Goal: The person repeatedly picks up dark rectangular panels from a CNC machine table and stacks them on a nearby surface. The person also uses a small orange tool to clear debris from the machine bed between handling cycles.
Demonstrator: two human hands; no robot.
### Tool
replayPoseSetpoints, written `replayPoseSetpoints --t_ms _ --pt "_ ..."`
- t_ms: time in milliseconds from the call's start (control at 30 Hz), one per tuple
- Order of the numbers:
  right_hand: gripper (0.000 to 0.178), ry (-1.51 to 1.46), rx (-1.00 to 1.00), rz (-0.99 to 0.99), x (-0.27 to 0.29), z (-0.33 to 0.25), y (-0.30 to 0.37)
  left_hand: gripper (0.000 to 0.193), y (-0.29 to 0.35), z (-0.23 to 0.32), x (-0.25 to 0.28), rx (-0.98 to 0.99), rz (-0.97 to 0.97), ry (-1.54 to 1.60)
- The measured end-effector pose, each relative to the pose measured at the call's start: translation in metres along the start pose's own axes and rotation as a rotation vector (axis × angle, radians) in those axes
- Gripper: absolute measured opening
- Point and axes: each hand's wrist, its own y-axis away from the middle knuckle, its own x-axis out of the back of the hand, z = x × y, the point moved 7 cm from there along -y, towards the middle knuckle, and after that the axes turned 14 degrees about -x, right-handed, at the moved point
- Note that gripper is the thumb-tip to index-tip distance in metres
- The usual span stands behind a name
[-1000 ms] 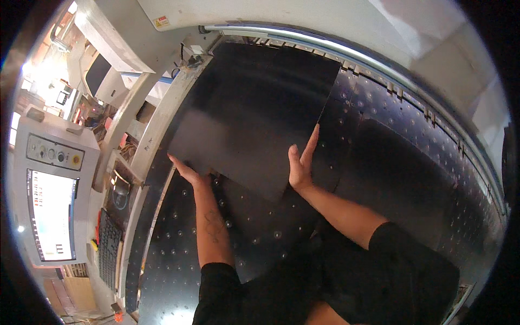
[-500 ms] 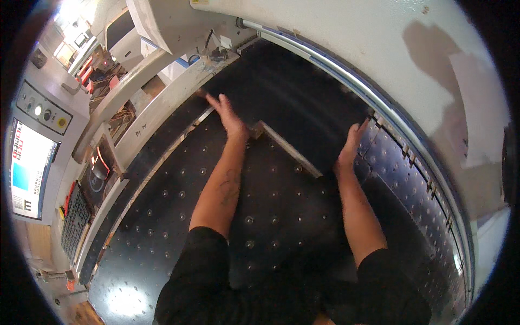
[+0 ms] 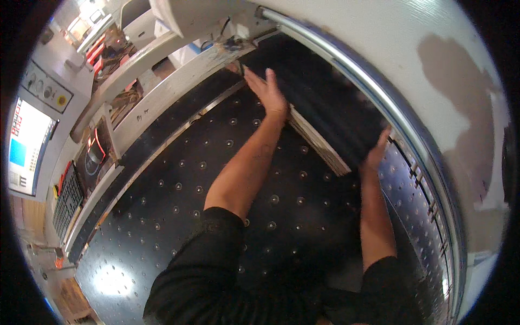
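Observation:
A stack of black sheets (image 3: 325, 103) with pale layered edges lies on a black table (image 3: 216, 179) dotted with small round studs. At the stack's left near corner is my left hand (image 3: 271, 97), its fingers stretched out and its thumb raised. My right hand (image 3: 372, 157) is flat along the stack's right side, fingers pointing away from me. The palms face each other across the stack, and neither hand is wrapped round anything. The right palm's contact with the sheets cannot be made out.
A metal rail (image 3: 346, 59) curves along the right under a pale machine housing (image 3: 460, 32). Below it runs a studded metal strip (image 3: 403, 187). At left are a screen (image 3: 24, 149), keyboard (image 3: 70, 203), computer mouse (image 3: 96, 149) and control panel (image 3: 46, 86). A pale beam (image 3: 162, 103) borders the table.
My view has shifted. Both hands and the stack appear farther up and to the right, and more of the stack's layered front edge shows. Both hands stay at its sides.

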Motion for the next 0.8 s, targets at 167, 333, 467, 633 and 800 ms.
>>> replayPoseSetpoints --t_ms 167,333,467,633,800 --pt "0.073 0.440 0.426 0.113 0.001 -0.012 -0.003 0.088 0.000 -0.002 0.003 -0.017 0.006 -0.061" --pt "0.071 0.031 0.039 -0.005 -0.016 -0.020 0.010 0.084 -0.013 -0.004 0.001 0.014 -0.017 -0.063" --pt "0.073 0.262 0.118 -0.045 -0.037 -0.053 0.032 0.090 0.002 0.010 0.001 -0.032 0.009 -0.098" --pt "0.065 0.004 0.164 0.036 -0.033 -0.032 0.021 0.093 -0.008 -0.015 0.002 0.020 -0.002 -0.078" --pt "0.073 0.190 0.163 0.060 -0.012 -0.009 -0.014 0.095 -0.016 -0.018 0.003 0.035 -0.086 -0.104"
